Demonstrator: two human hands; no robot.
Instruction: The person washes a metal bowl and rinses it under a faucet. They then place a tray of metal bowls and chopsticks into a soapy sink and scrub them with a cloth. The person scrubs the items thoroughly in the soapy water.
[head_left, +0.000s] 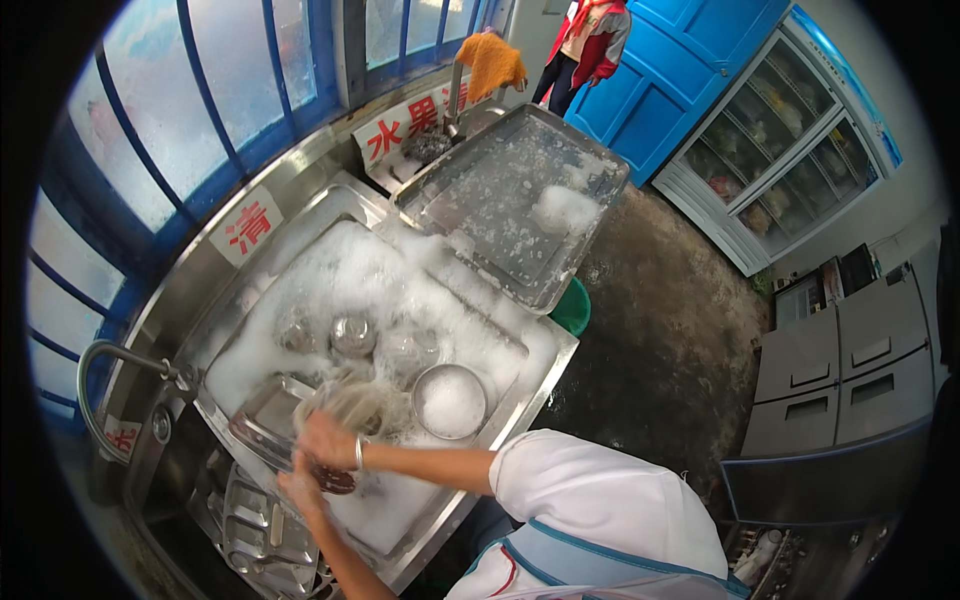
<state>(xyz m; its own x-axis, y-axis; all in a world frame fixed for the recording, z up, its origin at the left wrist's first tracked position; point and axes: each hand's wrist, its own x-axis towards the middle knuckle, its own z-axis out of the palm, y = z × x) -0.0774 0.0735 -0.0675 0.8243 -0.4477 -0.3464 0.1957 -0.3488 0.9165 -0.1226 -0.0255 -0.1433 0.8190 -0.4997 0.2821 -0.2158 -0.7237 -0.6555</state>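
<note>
My right hand, blurred and with a bracelet at the wrist, is closed on a pale stringy scrubbing mesh. It is over a rectangular metal pan with a dark reddish side. My left hand grips the near part of this pan, its fingers partly hidden by the right hand. Both hands are above a stainless-steel sink full of white foam. A round metal bowl holding suds lies right of the hands. Two metal bowls poke out of the foam farther back.
Compartment trays fill the basin at left, near a curved faucet. A large wet tray rests across the sink's far right end, above a green bucket. An orange cloth hangs on another faucet. A person stands by the blue door.
</note>
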